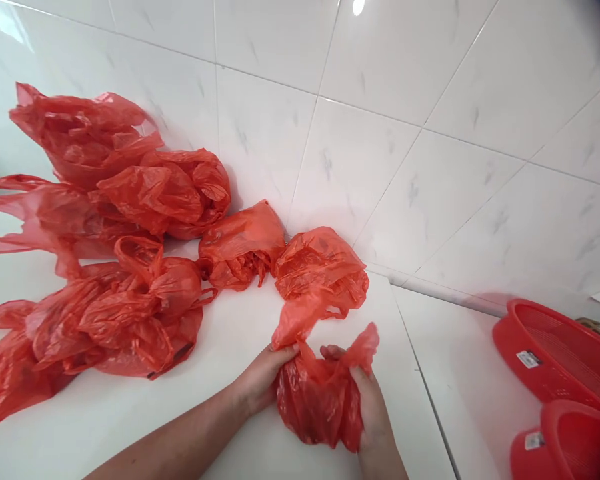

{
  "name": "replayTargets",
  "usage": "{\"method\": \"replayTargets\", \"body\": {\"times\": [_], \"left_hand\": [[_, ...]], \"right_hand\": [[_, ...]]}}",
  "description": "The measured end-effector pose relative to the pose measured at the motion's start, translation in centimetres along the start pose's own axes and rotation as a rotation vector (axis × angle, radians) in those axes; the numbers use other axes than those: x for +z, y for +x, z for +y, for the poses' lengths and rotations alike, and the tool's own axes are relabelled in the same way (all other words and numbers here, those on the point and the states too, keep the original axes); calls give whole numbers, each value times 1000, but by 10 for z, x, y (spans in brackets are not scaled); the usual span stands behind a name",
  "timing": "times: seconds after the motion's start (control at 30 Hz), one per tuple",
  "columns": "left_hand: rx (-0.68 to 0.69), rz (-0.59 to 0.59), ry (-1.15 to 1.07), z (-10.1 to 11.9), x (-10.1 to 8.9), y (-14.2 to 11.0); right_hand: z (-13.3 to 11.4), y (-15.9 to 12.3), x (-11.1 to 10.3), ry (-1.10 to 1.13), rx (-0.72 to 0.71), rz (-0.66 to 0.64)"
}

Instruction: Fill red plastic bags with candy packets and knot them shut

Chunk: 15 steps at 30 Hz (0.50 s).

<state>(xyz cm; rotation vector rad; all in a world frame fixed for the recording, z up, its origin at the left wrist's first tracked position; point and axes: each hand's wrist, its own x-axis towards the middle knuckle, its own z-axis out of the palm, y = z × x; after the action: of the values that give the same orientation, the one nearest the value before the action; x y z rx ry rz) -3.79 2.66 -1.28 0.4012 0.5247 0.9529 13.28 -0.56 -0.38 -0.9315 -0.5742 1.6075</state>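
Note:
A crumpled red plastic bag [316, 400] is bunched between both my hands just above the white counter [230, 347]. My left hand [263, 377] is closed on the bag's left side, pinching a strip of it that stands up. My right hand [373, 407] is closed round the bag's right side, with a flap sticking up past the fingers. Just beyond my hands lies another balled red bag [323, 267], apart from the one I hold.
Several more red plastic bags [130, 220] are heaped along the left of the counter against the white tiled wall [380, 133]. Two red plastic baskets [560, 360] stand at the right edge, one nearer basket [570, 443] below the other.

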Motion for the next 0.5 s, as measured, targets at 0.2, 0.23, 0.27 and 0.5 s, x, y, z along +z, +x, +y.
{"method": "replayTargets", "body": {"times": [0.2,0.23,0.27,0.5], "left_hand": [[-127,-11,-119,0,-6,4],[-148,-17,-128,-1,-7,4],[-163,-14,-134,-1,-8,5],[-45,10,57,-4,-7,4]], "right_hand": [[-4,0,-3,83,-9,-94],[-4,-1,-1,21,-19,-122],[-4,-3,1,-49,-34,-140],[-1,-13,15,-258,11,-72]]}}
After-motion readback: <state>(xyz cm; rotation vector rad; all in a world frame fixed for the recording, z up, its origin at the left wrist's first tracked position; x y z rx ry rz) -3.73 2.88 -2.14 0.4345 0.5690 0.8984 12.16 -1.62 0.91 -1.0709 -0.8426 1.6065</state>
